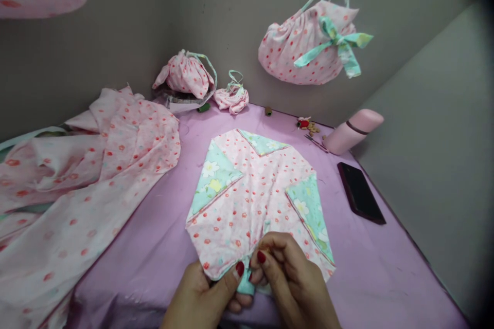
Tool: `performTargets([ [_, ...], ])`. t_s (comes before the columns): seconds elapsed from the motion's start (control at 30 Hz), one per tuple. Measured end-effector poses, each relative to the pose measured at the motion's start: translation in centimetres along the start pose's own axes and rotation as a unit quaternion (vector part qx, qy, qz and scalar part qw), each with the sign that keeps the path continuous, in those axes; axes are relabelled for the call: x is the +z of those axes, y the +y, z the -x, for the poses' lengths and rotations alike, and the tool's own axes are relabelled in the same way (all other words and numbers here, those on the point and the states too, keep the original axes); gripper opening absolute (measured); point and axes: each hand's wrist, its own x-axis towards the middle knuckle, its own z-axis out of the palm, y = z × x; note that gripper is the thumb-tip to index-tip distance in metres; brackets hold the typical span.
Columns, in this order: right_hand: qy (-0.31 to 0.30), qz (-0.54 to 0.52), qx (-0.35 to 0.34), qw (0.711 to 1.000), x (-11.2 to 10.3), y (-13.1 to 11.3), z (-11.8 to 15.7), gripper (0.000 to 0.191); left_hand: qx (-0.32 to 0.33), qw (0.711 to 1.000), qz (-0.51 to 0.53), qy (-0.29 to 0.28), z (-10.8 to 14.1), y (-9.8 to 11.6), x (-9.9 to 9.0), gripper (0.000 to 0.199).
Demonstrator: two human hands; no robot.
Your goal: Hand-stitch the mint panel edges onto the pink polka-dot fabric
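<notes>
A pink flower-print fabric piece [254,190] with mint floral triangles at its corners lies flat before me. My left hand [216,288] grips its near edge, thumb on top and fingers beneath. A mint fabric strip [246,284] hangs at that edge, partly under the left thumb. Close beside it, my right hand [287,272] is closed in a pinch just above the cloth. Something tiny and gold-coloured glints at its fingertips, too small to name. The fingers hide part of the near edge.
Loose pink floral cloth [127,154] is heaped at the left. Toward the back stand a drawstring pouch [187,74], a green thread spool [204,107] and small scissors [316,143]. A pink bottle [353,131] and a phone [360,193] are right. A bow-tied bag [309,46] hangs above.
</notes>
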Motion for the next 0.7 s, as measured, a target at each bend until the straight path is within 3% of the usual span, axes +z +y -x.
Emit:
performTargets([
  [0.1, 0.023, -0.023, 0.022, 0.999, -0.3, -0.5, 0.1, 0.012, 0.007, 1.000, -0.016, 0.002, -0.1, -0.5, 0.0, 0.035],
  [0.33, 0.081, -0.020, -0.025, 0.996, -0.8, -0.8, 0.6, 0.011, 0.000, 0.999, 0.023, 0.042, 0.2, -0.1, 0.4, 0.033],
  [0.53, -0.007, 0.100, -0.063, 0.993, -1.3, 0.0, 0.3, 0.013, -0.039, 0.991, 0.076, 0.099, 0.8, 0.8, 0.4, 0.029],
  [0.7, -0.069, 0.177, -0.083, 0.978, -1.2, 0.9, 0.2, 0.017, -0.048, 0.978, 0.171, 0.108, 1.0, 1.2, 0.4, 0.031],
])
